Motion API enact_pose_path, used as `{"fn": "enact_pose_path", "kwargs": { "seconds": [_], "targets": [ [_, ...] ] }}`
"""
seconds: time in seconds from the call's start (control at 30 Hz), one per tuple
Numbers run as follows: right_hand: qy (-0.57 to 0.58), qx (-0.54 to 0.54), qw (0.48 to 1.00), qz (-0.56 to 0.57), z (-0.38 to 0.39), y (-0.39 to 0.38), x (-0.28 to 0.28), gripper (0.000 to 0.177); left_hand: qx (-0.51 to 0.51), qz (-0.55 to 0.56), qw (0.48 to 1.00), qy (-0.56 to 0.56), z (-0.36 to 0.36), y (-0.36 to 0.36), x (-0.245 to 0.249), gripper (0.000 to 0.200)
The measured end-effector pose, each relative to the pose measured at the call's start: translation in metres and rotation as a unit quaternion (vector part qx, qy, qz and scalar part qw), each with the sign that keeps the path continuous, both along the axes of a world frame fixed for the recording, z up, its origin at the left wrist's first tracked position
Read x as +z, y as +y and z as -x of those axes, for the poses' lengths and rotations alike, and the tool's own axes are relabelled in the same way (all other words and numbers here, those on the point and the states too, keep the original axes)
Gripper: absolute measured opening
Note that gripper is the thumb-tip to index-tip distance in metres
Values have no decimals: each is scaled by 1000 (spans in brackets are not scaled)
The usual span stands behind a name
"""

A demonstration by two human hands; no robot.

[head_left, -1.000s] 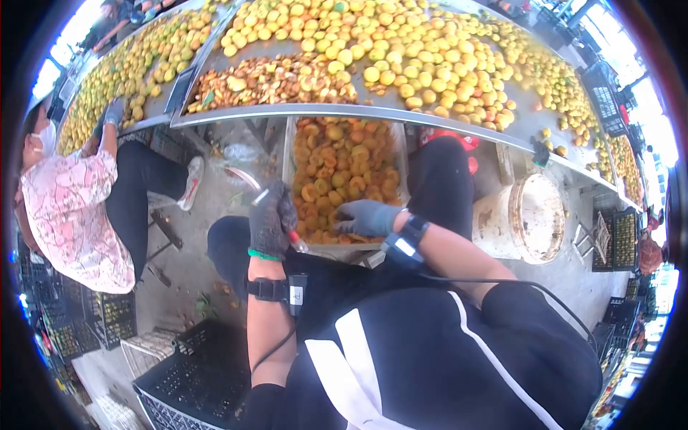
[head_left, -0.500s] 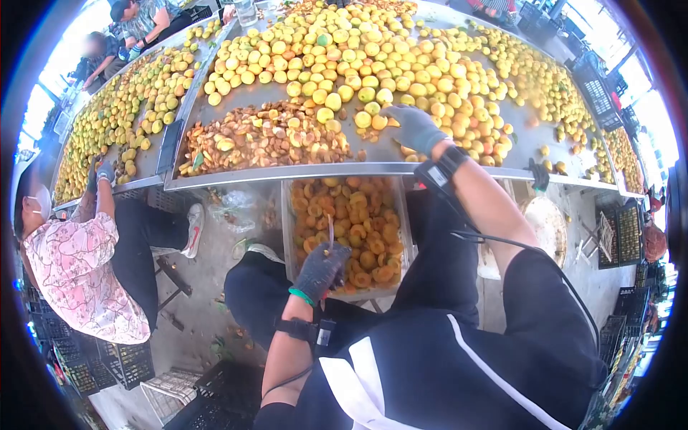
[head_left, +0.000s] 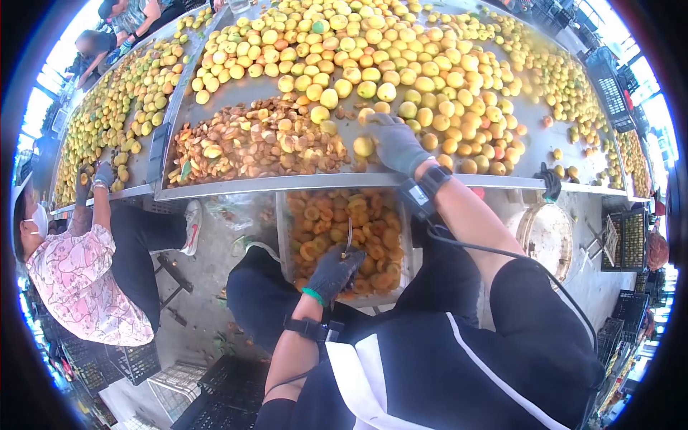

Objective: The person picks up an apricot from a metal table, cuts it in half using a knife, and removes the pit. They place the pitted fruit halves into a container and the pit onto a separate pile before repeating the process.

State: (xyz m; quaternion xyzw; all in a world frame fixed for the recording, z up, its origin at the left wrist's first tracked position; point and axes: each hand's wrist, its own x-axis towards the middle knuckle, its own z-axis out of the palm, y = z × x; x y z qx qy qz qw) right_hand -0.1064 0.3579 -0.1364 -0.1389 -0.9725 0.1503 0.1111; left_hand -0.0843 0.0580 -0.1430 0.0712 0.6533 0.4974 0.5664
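In the middle of the frame the right hand (head_left: 394,142) closes its fingers around 1 apricot (head_left: 363,146) on the metal table (head_left: 251,186). Lower down, the left hand (head_left: 333,271) is clenched on a knife (head_left: 347,240), over the crate (head_left: 283,236) of halved fruit.

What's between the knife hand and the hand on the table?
Head view: a bin of cut apricots and the table's metal edge lie between the left hand and the right hand.
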Motion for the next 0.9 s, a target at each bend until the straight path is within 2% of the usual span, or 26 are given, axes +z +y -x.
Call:
{"fn": "enact_pose_path", "kwargs": {
  "seconds": [0.13, 0.2, 0.23, 0.3, 0.33, 0.4, 0.43, 0.5, 0.53, 0.57, 0.6, 0.63, 0.67, 0.7, 0.73, 0.77, 0.8, 0.87, 0.9],
  "targets": [
    [-45, -19, 999, -17, -16, 5, 9, 45, -5, 7, 1000, -6, -4, 4, -4, 26],
    [45, 60, 996, -46, -16, 3, 7, 42, -2, 14, 1000, -8, -5, 5, -3, 25],
    [47, 61, 996, -43, -14, 0, 11, 42, -1, 17, 1000, -5, -5, 3, -4, 25],
    [-56, 117, 991, -30, -9, -8, 19, 38, 0, 14, 1000, -23, -5, 1, -9, 23],
    [-52, 119, 991, -29, -5, -11, 18, 38, 2, 15, 1000, -19, -6, -1, -11, 23],
    [15, 27, 997, -75, 2, -17, 14, 34, 23, 30, 998, -41, -5, -6, -13, 22],
    [16, 31, 997, -75, 2, -19, 18, 34, 27, 31, 998, -40, -5, -8, -9, 22],
    [149, 36, 973, 170, -11, -33, 32, 36, 40, 29, 999, 0, -10, -17, 0, 26],
    [143, 39, 973, 175, -22, -38, 38, 36, 46, 33, 998, -6, -7, -20, -1, 26],
    [63, 61, 890, 448, -38, -43, 43, 38, 72, -25, 992, 102, -1, -19, -3, 25],
    [-27, 69, 726, 684, -54, -55, 44, 40, 95, -77, 971, 206, 1, -21, -5, 23],
    [-39, 66, 720, 690, -70, -71, 45, 40, 45, -42, 939, 339, 3, -19, 8, 23],
    [-53, 80, 711, 696, -84, -88, 46, 39, -7, -8, 885, 466, 6, -14, 26, 24],
    [-66, 93, 700, 705, -96, -104, 44, 37, -3, 2, 889, 458, 3, -13, 31, 24],
    [-73, 94, 696, 709, -101, -118, 40, 37, -51, 37, 848, 526, 0, -7, 35, 27],
    [-25, 88, 714, 695, -105, -131, 36, 32, -100, 71, 799, 589, -5, -4, 39, 32],
    [23, 81, 729, 679, -111, -140, 33, 28, -100, 78, 803, 583, -11, -4, 45, 32],
    [21, 76, 719, 690, -118, -140, 32, 25, -123, 17, 837, 533, -19, -4, 54, 41],
    [29, 62, 689, 721, -120, -135, 32, 25, -93, -65, 835, 538, -20, -6, 42, 44]
  ]
}}
